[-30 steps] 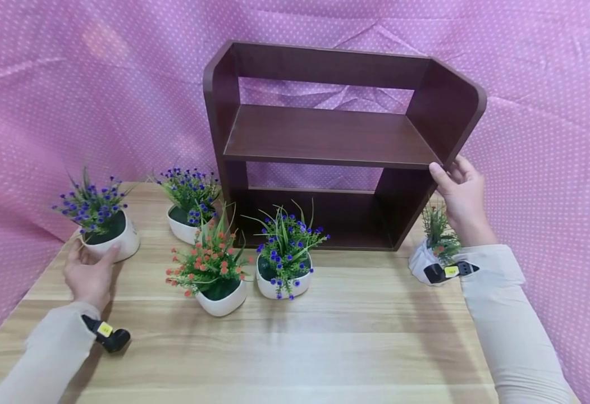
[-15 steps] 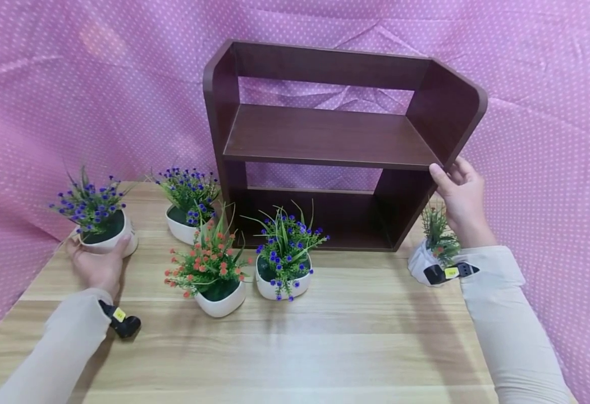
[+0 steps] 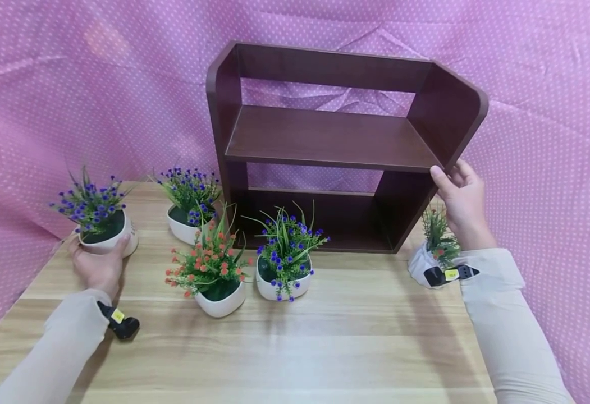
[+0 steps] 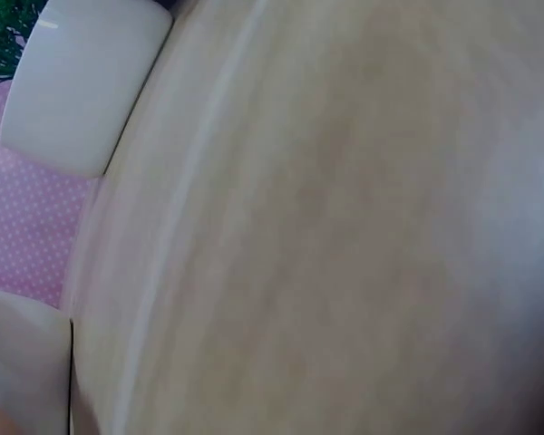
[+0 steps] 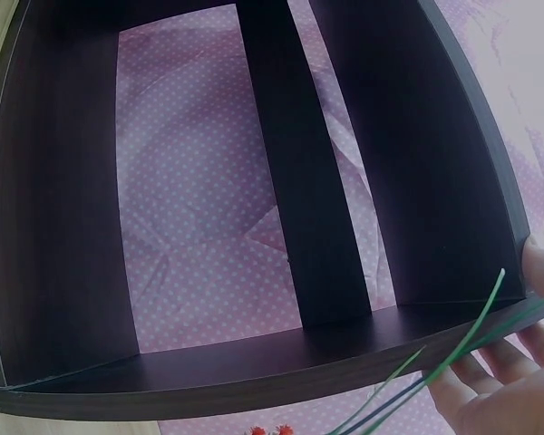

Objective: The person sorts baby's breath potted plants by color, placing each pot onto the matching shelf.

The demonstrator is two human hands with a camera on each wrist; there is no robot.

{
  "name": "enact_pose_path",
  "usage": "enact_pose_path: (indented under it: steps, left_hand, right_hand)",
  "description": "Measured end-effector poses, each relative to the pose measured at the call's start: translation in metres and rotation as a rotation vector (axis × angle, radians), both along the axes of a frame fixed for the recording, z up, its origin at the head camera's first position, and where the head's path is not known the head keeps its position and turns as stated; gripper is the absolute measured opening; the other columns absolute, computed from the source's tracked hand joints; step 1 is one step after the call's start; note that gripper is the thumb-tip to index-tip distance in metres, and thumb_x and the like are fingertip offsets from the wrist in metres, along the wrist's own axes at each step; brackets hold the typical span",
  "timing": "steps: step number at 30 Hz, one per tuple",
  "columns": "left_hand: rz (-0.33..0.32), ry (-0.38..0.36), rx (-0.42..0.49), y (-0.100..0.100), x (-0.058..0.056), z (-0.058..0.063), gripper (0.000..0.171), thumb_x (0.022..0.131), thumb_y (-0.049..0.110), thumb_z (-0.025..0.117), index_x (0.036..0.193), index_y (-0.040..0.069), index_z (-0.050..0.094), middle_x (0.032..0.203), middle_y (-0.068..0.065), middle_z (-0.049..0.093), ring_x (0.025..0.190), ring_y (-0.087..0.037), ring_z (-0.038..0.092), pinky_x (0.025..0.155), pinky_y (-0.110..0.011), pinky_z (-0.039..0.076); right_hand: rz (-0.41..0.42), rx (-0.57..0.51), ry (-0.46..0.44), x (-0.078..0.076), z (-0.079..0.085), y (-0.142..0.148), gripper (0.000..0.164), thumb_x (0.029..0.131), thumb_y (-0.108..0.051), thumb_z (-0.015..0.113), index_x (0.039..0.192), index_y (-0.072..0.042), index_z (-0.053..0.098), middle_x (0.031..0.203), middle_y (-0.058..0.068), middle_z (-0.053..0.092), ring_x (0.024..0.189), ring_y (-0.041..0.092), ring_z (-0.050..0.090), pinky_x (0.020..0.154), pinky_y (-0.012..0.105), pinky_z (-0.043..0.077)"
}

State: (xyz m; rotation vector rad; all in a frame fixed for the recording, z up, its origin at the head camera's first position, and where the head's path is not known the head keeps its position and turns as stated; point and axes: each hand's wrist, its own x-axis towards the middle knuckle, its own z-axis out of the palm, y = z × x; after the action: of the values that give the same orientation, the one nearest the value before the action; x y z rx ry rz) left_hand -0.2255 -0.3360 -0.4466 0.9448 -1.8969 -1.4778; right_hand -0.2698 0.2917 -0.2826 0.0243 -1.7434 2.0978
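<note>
My left hand grips the near side of a white pot of blue-purple artificial flowers, standing at the table's left edge. Part of that pot shows low in the left wrist view, with a fingertip at the corner. At the other side my right hand holds the right side panel of a dark brown two-tier shelf, thumb on the front edge by the middle board and fingers behind. In the right wrist view, the right hand is around the panel's edge, with thin green blades crossing in front.
Left of the shelf is another blue-flowered pot. An orange-flowered pot and a third blue-flowered pot stand before it. A small plant in a whitish wrapped pot sits under the right wrist. Pink dotted cloth hangs behind.
My left hand has moved slightly right and forward, its thumb now against the pot's front. That pot has shifted very slightly left. The right hand keeps its hold on the shelf.
</note>
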Motion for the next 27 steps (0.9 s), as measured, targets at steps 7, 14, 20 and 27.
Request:
enact_pose_path:
  steps: [7, 14, 20, 27]
  left_hand:
    - [-0.01, 0.032, 0.039, -0.01, 0.007, 0.0, 0.082, 0.076, 0.028, 0.08, 0.144, 0.026, 0.034, 0.148, 0.003, 0.038, 0.133, -0.006, 0.033, 0.112, -0.014, 0.02]
    - [-0.011, 0.078, 0.111, -0.019, 0.021, 0.01, 0.079, 0.075, 0.026, 0.083, 0.141, 0.027, 0.04, 0.145, 0.006, 0.04, 0.131, -0.004, 0.033, 0.111, -0.011, 0.019]
    - [-0.003, 0.144, 0.194, -0.023, 0.029, 0.024, 0.079, 0.068, 0.02, 0.088, 0.136, 0.025, 0.048, 0.133, 0.011, 0.048, 0.127, -0.005, 0.039, 0.109, -0.011, 0.024]
    - [-0.046, 0.278, 0.227, -0.023, 0.036, 0.035, 0.07, 0.068, 0.011, 0.087, 0.13, 0.02, 0.056, 0.123, 0.009, 0.058, 0.116, -0.004, 0.052, 0.1, -0.011, 0.038]
  right_hand:
    - [0.038, -0.054, -0.016, 0.001, 0.003, 0.0, 0.057, 0.082, -0.009, 0.075, 0.134, -0.008, 0.053, 0.128, 0.006, 0.059, 0.112, 0.014, 0.056, 0.08, 0.017, 0.053]
    - [0.032, -0.03, -0.02, 0.002, 0.004, 0.0, 0.058, 0.081, -0.012, 0.076, 0.134, -0.008, 0.053, 0.129, 0.007, 0.058, 0.111, 0.013, 0.056, 0.082, 0.017, 0.053]
    - [0.037, -0.041, -0.004, 0.001, 0.003, 0.0, 0.055, 0.081, -0.011, 0.076, 0.132, -0.007, 0.055, 0.125, 0.005, 0.06, 0.109, 0.013, 0.057, 0.082, 0.018, 0.053]
    - [0.03, -0.026, -0.005, 0.001, 0.003, 0.0, 0.056, 0.081, -0.012, 0.076, 0.133, -0.008, 0.055, 0.126, 0.006, 0.059, 0.11, 0.014, 0.056, 0.082, 0.018, 0.052]
